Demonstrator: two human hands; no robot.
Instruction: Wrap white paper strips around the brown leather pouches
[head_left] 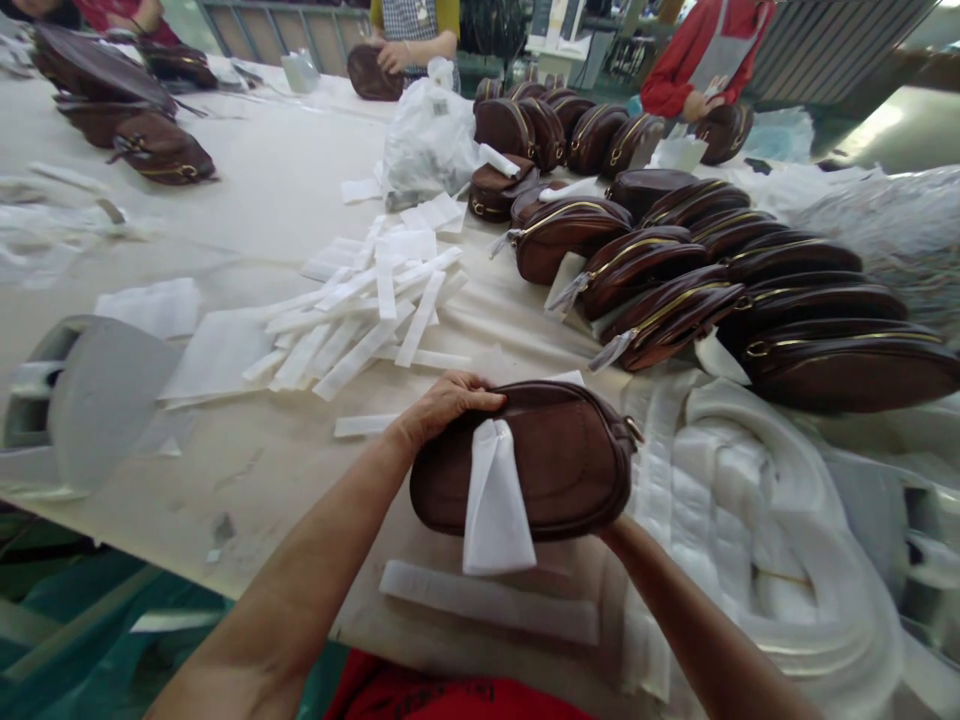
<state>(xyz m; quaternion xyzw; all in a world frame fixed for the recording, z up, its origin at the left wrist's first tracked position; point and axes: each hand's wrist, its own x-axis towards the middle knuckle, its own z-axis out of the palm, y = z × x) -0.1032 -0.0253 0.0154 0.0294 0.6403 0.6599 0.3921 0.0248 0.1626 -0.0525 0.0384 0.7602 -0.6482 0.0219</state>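
A dark brown leather bag [570,460] with rounded ends is held up over the near part of the table. My left hand [450,402] grips its top left edge, the thumb lying on the front face. Only the wrist and a bit of my right hand [613,528] show at the lower right; its fingers are hidden behind the bag. A folded strip of white wrapping [496,500] hangs down the bag's front. Below the bag, a flat white foam strip [487,600] lies on the table. A metal ring sits at the bag's right end.
White strips [360,320] are heaped left of centre. Brown zippered bags [667,310] stand in rows at right. Rolled white foam [750,500] lies near right, a grey tape dispenser [97,400] at left, a plastic bag [427,140] farther back. Several people work across the table [277,180].
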